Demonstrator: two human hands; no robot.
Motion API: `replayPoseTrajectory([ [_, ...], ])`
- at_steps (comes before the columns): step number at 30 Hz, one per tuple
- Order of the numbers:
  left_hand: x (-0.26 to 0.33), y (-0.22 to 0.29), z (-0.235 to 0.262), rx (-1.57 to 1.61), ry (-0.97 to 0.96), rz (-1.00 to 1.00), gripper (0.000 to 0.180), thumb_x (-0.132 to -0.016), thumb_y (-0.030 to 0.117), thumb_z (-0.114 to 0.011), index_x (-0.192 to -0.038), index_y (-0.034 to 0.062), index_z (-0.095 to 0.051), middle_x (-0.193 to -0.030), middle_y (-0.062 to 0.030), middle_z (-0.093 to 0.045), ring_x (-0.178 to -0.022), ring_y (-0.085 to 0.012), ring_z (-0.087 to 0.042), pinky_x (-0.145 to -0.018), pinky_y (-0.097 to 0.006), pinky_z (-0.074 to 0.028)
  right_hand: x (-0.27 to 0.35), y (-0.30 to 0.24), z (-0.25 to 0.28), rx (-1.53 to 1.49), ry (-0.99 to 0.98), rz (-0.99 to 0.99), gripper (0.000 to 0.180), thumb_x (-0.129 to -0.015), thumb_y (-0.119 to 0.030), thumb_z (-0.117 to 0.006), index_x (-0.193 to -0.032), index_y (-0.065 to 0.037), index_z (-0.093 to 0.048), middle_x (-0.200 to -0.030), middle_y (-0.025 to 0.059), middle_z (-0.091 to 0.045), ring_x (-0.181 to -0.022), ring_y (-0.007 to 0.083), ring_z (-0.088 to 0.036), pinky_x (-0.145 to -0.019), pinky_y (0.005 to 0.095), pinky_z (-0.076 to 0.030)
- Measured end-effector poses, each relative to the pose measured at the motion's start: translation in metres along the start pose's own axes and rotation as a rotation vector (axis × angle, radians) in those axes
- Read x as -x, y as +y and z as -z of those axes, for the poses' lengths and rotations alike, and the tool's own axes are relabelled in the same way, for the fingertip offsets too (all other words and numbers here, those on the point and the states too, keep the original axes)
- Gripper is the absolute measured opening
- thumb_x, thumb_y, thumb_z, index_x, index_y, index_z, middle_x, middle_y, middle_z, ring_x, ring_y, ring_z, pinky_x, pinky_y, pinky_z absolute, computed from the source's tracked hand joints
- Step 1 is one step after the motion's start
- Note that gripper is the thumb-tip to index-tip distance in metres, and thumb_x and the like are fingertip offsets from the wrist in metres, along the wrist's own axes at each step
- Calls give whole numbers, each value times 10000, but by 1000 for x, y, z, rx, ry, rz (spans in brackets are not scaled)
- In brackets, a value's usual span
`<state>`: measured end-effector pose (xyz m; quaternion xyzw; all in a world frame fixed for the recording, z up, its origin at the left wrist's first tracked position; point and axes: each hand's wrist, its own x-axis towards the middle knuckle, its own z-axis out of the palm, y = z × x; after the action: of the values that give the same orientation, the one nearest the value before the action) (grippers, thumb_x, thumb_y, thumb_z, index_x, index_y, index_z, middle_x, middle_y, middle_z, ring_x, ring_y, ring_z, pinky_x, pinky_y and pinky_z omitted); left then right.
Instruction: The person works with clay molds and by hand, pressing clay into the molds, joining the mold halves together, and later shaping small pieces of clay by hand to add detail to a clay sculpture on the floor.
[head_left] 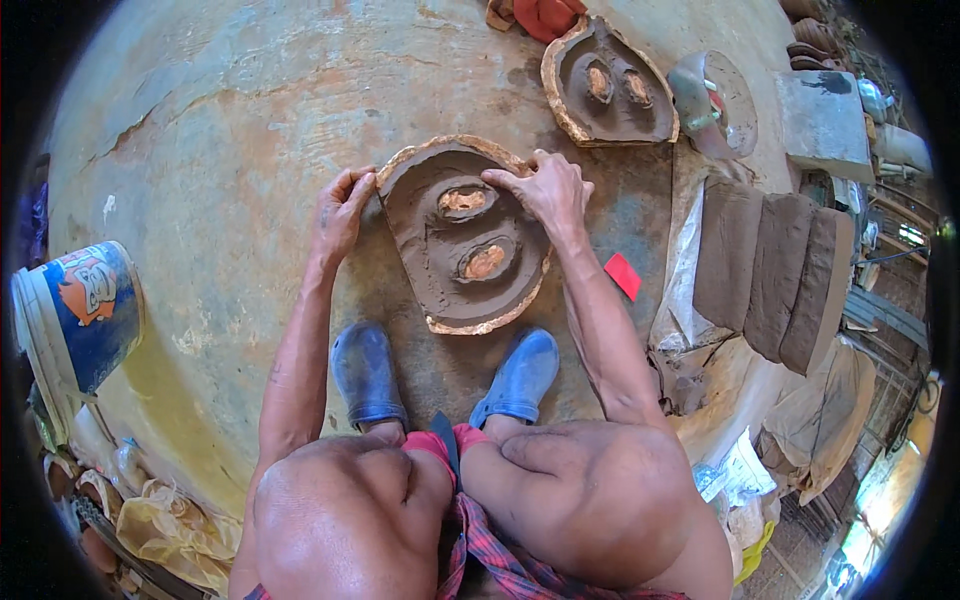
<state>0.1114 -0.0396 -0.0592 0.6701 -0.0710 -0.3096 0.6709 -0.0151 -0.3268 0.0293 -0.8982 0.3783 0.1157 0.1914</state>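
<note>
A half-round mould (478,325) with a rough, pale orange rim lies on the floor in front of my feet, its inside lined with wet grey-brown clay (425,245). Two oval orange knobs stand up through the clay. My left hand (340,215) grips the mould's upper left corner, thumb and fingers closed on the rim. Over the upper right rim reaches my right hand (550,195), its thumb laid on the clay inside and its fingers bent round the outer edge. A second clay-lined mould (610,135) of similar shape sits farther off to the right.
A red flat piece (622,277) lies right of my forearm. Stacked clay slabs (770,265) stand at the right, with a grey block (825,125) behind. A clear bowl (730,105) touches the far mould. At the left is a blue-and-white bucket (95,315); blue clogs (365,370) are on my feet.
</note>
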Motion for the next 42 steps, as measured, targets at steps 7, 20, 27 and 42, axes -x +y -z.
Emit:
replayPoseTrajectory([
  [7, 4, 0, 3, -49, 26, -3, 283, -1069, 223, -652, -1217, -8, -723, -1025, 10, -712, -945, -58, -619, -860, -237, -499, 26, 9, -8, -127, 54, -100, 903, -693, -787, -804, -1274, -101, -719, -1420, 155, -576, -1359, 411, -491, -1119, 664, -353],
  [20, 0, 1, 1, -69, 36, -19, 276, -1070, 223, -650, -1216, 4, -733, -1034, 6, -722, -923, -53, -616, -840, -236, -497, 16, 38, -17, -180, 116, -61, 841, -650, -769, -837, -1214, -150, -762, -1289, 136, -655, -1249, 373, -586, -1046, 566, -471],
  [27, -1, 2, -4, -40, 20, -44, 270, -1074, 219, -646, -1211, 6, -740, -1012, 12, -724, -896, -48, -615, -819, -237, -502, 9, 67, -24, -183, 159, 119, 805, -666, -731, -852, -1192, -129, -760, -1208, 138, -703, -1191, 356, -640, -1001, 511, -518],
  [42, 12, 39, -5, 11, 311, -7, 245, -1052, 276, -669, -1122, 68, -778, -959, -6, -756, -894, -59, -623, -801, -259, -460, 45, 58, 11, -336, 377, 266, 839, -739, -568, -896, -1385, -91, -651, -1375, 183, -649, -1288, 355, -615, -1078, 475, -499],
])
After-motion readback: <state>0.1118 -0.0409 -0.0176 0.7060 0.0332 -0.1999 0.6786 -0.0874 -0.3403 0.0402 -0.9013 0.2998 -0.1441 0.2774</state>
